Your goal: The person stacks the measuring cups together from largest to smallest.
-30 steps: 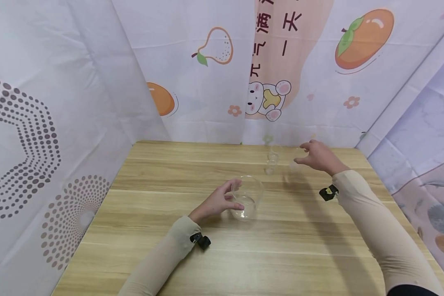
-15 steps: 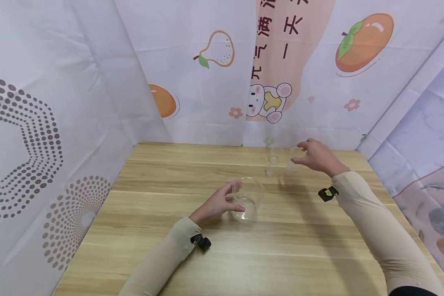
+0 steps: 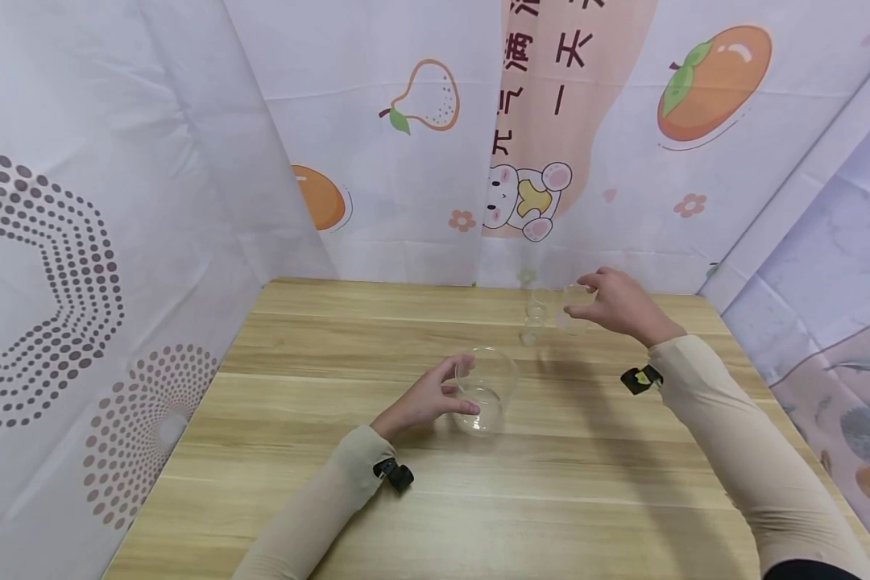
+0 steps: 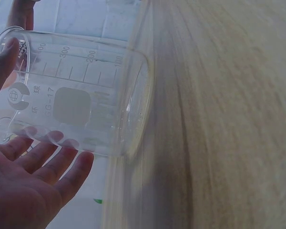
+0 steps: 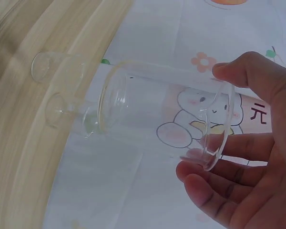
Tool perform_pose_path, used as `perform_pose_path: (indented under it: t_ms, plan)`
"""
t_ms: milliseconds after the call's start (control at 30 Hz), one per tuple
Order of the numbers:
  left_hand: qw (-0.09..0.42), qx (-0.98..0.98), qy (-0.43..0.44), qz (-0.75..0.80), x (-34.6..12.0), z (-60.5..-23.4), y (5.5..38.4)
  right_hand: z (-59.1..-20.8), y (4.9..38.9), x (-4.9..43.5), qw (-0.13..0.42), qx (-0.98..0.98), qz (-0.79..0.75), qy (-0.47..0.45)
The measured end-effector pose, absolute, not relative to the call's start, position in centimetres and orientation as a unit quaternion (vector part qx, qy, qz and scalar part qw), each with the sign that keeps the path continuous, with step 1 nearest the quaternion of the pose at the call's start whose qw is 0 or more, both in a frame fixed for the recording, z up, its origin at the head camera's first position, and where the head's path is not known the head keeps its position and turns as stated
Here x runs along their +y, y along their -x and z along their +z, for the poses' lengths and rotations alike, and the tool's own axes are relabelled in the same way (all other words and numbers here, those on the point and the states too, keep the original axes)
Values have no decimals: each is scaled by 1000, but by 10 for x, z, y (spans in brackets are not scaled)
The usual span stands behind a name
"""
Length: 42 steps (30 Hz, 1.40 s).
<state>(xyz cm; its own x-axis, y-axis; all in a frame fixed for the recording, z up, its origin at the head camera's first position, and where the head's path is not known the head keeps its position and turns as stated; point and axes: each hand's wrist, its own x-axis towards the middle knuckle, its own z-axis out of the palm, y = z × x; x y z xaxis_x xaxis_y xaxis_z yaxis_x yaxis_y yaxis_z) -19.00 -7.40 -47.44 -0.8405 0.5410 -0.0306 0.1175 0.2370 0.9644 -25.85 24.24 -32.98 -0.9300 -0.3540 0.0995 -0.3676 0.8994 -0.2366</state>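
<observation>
My left hand grips a large clear glass beaker standing upright on the wooden table. In the left wrist view, white graduation marks show on this large beaker, with the thumb on one side and the fingers on the other. At the back right, my right hand holds a smaller clear beaker by its rim between thumb and fingers. The right wrist view shows this smaller beaker raised off the table. Two small clear glass vessels stand just left of it, faint in outline.
The wooden table ends against a white printed curtain at the back. More cloth hangs along the left and right sides. A black wrist camera sits on the left sleeve, another camera on the right.
My right hand has shifted slightly left and up with the smaller beaker, nearer the two small vessels. The left hand stays on the large beaker. The head view tilted slightly early on.
</observation>
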Motion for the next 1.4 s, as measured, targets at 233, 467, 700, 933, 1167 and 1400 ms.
perform_pose_path:
  t_ms: [233,467,700,933,1167,1400]
  plan:
    - [183,763,-212,582,-74,-474,189,-324,254,236,31,-973,127,-189]
    - [184,760,-209,587,-74,-475,188,-321,250,233,39,-970,137,-198]
    - [186,760,-207,587,-73,-476,189,-318,246,230,42,-968,140,-206]
    - [193,761,-206,584,-73,-476,190,-314,242,226,39,-967,144,-205]
    - [187,760,-208,586,-74,-475,188,-312,239,221,44,-966,148,-208]
    - [182,761,-208,587,-73,-474,188,-309,235,216,38,-964,156,-212]
